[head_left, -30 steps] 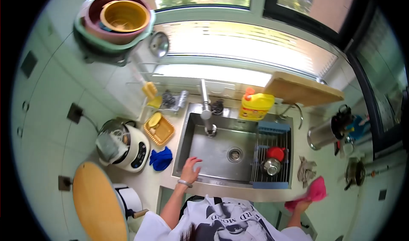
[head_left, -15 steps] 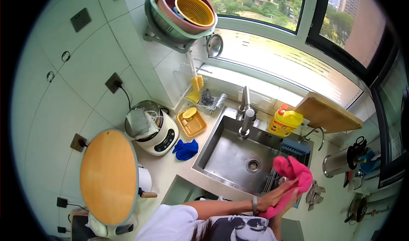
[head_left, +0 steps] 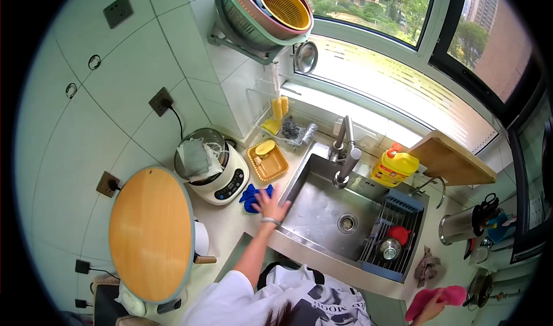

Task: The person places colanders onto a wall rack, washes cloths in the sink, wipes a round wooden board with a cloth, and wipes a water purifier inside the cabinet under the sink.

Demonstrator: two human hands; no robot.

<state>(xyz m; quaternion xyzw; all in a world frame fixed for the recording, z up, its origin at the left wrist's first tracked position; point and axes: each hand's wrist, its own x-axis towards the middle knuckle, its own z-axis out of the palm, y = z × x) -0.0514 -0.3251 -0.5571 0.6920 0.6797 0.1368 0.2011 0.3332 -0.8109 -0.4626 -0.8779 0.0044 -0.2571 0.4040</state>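
The pink cloth [head_left: 419, 303] is bunched in the right hand [head_left: 433, 310] at the near right, by the pale counter [head_left: 237, 225]; a steel sink [head_left: 317, 204] sits below the far window [head_left: 377, 9]. The left arm reaches forward, fingers spread at the blue cloth [head_left: 249, 194], contact unclear.
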